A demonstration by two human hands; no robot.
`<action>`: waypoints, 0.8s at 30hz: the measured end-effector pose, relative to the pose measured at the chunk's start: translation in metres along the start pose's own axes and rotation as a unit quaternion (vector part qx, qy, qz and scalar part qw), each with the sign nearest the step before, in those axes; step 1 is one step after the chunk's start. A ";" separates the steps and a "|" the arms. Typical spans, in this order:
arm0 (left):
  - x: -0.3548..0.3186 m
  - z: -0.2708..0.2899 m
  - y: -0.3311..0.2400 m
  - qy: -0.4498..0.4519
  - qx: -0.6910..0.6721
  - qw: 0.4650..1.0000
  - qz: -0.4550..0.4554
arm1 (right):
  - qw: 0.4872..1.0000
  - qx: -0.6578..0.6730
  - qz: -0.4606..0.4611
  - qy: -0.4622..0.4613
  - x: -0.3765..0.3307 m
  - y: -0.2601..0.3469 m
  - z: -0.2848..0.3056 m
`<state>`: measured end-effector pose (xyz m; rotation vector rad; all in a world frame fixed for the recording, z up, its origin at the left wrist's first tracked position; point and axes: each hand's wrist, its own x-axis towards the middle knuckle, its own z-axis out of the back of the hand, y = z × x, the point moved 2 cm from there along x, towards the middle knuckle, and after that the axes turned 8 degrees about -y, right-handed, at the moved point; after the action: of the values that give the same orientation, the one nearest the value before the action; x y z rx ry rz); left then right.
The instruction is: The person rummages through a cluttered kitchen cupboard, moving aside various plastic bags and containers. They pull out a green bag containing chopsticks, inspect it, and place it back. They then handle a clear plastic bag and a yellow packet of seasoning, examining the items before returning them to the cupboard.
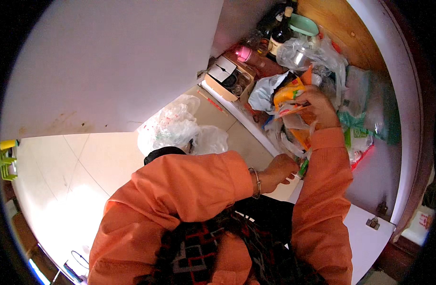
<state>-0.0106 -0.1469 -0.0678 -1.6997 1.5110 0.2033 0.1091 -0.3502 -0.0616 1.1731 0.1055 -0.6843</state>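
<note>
Inside the low cabinet, my right hand (320,105) has its fingers closed on an orange and yellow plastic packet (288,93). Its sleeve crosses over part of the clutter. My left hand (280,171), with a bracelet at the wrist, is at the cabinet's front edge, beside a small green item (303,168). The left fingers are curled, and what they hold, if anything, is hidden. Crumpled clear plastic (278,135) lies between the two hands. A silvery-white bag (266,93) touches the packet's left side.
An open cardboard box (246,91) of small items, a pink-capped bottle (244,53), dark glass bottles (280,35) and a green dish (304,24) stand deeper in the cabinet. White plastic bags (173,124) lie on the tiled floor. A cabinet door (123,61) stands open at left.
</note>
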 end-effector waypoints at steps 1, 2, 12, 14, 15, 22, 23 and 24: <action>0.003 0.002 0.001 0.000 -0.001 1.000 -0.003 | 1.000 0.018 -0.002 -0.024 -0.005 0.009 0.000; 0.008 0.005 0.004 0.001 0.000 1.000 -0.006 | 1.000 -0.014 -0.004 0.019 0.019 -0.005 0.012; 0.002 0.008 -0.009 0.025 0.014 1.000 -0.009 | 0.940 -0.180 0.196 0.212 0.105 -0.022 0.031; 0.006 0.009 -0.006 0.019 0.001 1.000 -0.001 | 0.985 -0.083 0.004 0.154 0.106 -0.012 0.023; 0.007 0.009 -0.003 0.018 -0.004 1.000 0.004 | 0.988 -0.034 -0.093 0.119 0.103 -0.010 0.019; 0.001 0.008 -0.009 0.019 -0.012 1.000 0.005 | 0.970 -0.221 -0.087 0.056 0.069 -0.011 -0.001; 0.003 0.011 -0.007 0.024 -0.002 1.000 -0.001 | 0.963 -0.239 -0.112 0.052 0.045 0.014 -0.012; 0.005 0.010 -0.005 0.036 0.010 0.999 -0.004 | 0.955 -0.257 -0.140 0.042 0.018 0.039 -0.017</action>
<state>-0.0011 -0.1443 -0.0746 -1.7136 1.5525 0.1241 0.1494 -0.3349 -0.0451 0.6872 0.5013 -0.7948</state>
